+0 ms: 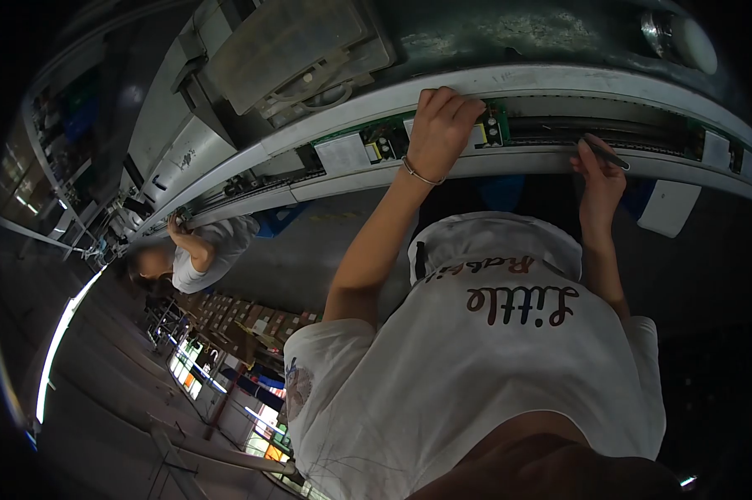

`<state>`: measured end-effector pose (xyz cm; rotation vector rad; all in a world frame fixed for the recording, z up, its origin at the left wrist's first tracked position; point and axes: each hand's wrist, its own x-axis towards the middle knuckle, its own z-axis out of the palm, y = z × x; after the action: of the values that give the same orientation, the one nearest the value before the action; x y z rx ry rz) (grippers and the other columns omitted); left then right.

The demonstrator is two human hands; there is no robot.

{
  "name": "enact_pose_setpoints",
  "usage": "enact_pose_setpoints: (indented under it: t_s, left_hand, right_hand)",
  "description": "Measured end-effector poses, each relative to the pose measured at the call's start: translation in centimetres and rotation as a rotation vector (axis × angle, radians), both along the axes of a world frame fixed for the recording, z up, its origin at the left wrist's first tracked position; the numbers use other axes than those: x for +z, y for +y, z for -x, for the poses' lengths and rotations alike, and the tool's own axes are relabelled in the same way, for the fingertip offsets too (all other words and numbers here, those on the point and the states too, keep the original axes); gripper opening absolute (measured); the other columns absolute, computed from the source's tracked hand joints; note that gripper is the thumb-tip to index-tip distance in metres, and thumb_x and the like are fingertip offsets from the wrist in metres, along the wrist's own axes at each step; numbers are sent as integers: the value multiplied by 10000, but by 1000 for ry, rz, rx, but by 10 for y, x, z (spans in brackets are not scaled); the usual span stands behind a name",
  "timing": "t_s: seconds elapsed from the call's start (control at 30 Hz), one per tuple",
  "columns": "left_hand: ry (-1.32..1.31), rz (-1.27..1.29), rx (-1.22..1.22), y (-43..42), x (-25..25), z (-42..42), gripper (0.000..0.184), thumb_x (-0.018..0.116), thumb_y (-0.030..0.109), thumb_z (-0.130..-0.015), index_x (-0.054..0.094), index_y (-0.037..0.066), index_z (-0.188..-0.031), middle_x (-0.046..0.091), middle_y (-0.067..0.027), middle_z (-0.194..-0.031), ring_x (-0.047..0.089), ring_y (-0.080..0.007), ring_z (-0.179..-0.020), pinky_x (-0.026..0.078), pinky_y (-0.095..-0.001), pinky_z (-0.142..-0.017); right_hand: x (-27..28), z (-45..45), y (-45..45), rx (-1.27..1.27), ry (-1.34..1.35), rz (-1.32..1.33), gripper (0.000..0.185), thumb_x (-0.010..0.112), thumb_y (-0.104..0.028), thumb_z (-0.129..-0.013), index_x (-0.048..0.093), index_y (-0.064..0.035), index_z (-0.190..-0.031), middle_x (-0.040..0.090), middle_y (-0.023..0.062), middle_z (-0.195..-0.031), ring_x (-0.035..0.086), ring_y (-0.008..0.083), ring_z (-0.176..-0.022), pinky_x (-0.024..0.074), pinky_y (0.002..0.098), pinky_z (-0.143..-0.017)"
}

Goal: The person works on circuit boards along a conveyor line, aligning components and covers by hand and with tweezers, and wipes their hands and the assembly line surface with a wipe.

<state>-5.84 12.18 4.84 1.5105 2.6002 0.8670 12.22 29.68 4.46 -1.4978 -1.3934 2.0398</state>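
Well, seen from the head camera, with twelve at the top edge, the left hand (447,125) sits near one o'clock on a long pale conveyor rail (309,185). Its fingers are bent and bunched over a green circuit board (493,125), which lies in the rail's channel between one and two o'clock, carrying a yellow-sided part and small round components. The fingertips are partly hidden, so I cannot tell whether they pinch the board or only rest on it.

Toward two o'clock, the right hand (597,171) pinches a dark slender tool (607,153) between thumb and fingers, its far end slanting toward four o'clock. This hand is over the rail's near edge, apart from the board.

Another board (381,147) lies at twelve o'clock in the same channel. Beyond the rail, a translucent plastic case (297,50) rests toward eleven. At nine o'clock, a co-worker (213,250) in a pale top reaches to the same line; stacked boxes (247,321) stand toward eight.
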Motion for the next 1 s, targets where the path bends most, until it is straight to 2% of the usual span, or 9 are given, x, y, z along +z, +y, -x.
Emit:
enact_pose_setpoints:
  t_s: [0.23, 0.37, 0.47, 0.57, 0.77, 1.0]
  left_hand:
    - [95, 108, -37, 4, 12, -8, 266, 622, 39, -631, 650, 48, -896, 649, -43, -845, 569, -193, -827, 417, -320, -752]
    - [95, 101, -20, 3, 12, -8, 259, 624, 36, -624, 652, 50, -881, 648, -42, -829, 570, -198, -810, 419, -321, -752]
    - [82, 110, 24, 3, 8, -5, 263, 626, 27, -633, 659, 48, -894, 649, -44, -823, 574, -202, -798, 419, -322, -742]
    - [29, 121, 60, 3, 9, -12, 281, 650, 11, -646, 667, 43, -925, 658, -50, -841, 574, -208, -789, 414, -317, -727]
    - [-117, 85, 171, 4, 9, -10, 298, 693, -6, -650, 683, 50, -942, 671, -52, -891, 564, -203, -791, 405, -305, -716]
    - [-119, 82, -18, 1, 8, 8, 354, 686, -7, -619, 696, 66, -965, 676, -29, -924, 554, -183, -788, 409, -291, -713]
  right_hand:
    - [2, 2, -1, 1, 39, -18, 243, 668, -60, -819, 624, 6, -1048, 660, 51, -802, 619, 100, -677, 468, 206, -623]
    - [5, 7, 3, 3, 36, -22, 240, 661, -60, -825, 623, -1, -1055, 660, 54, -799, 619, 101, -675, 469, 206, -626]
    - [0, 18, 14, 38, 135, 0, 236, 664, -43, -818, 621, 0, -1046, 658, 64, -816, 622, 108, -677, 484, 216, -628]
    - [-10, 23, 21, 101, 204, 43, 230, 668, -13, -805, 611, 7, -1027, 655, 76, -832, 625, 120, -680, 503, 226, -632]
    - [-28, 30, 44, 192, 309, -101, 238, 641, 33, -805, 577, 11, -1033, 643, 96, -828, 626, 141, -680, 521, 242, -633]
    - [-52, 13, 44, 117, 513, -205, 262, 598, 41, -808, 540, -12, -1058, 608, 137, -925, 621, 185, -727, 495, 251, -587]
